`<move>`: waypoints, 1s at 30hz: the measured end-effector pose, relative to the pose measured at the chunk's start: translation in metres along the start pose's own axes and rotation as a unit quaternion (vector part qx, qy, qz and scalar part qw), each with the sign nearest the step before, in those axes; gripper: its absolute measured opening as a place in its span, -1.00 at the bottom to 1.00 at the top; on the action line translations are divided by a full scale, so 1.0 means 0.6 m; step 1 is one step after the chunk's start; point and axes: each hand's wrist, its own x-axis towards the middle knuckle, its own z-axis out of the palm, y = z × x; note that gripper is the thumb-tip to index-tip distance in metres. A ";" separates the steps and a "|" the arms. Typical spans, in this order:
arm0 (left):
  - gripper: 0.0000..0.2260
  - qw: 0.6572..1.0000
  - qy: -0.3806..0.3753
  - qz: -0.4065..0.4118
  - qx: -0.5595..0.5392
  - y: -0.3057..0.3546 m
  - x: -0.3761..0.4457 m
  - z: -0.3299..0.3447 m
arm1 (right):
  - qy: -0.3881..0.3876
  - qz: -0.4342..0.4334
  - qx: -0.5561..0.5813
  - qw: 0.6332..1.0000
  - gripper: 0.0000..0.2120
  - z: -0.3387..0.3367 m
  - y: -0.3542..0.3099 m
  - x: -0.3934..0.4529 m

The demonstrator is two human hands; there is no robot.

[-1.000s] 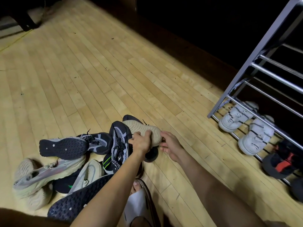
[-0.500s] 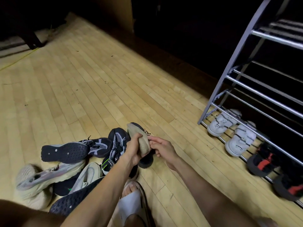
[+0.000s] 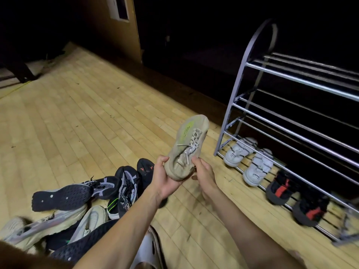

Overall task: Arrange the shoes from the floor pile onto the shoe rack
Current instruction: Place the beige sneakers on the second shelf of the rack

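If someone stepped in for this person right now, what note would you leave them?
Left hand cups the heel of the beige sneaker, held up off the floor. Right hand pinches it at the collar beside the laces.
Done: the bottom shelf of the shoe rack holds two white shoes and two black-and-red shoes.
Left: shelve the beige sneaker, then the floor pile to the left. The upper shelves hold nothing in view.

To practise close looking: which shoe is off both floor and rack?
The beige sneaker, held up between the left hand and right hand; every other shoe lies below.
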 end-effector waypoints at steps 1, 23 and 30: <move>-0.44 1.000 -0.009 -0.005 0.002 -0.006 0.000 0.004 | 0.011 -0.001 0.000 1.000 -0.83 -0.008 -0.001 -0.005; -0.80 0.907 0.112 0.021 0.404 -0.158 0.096 0.139 | 0.204 0.006 -0.048 0.978 -0.74 -0.225 0.013 0.031; -0.77 0.813 0.065 0.140 0.561 -0.174 0.172 0.188 | 0.203 -0.001 -0.134 0.970 -0.76 -0.282 -0.017 0.113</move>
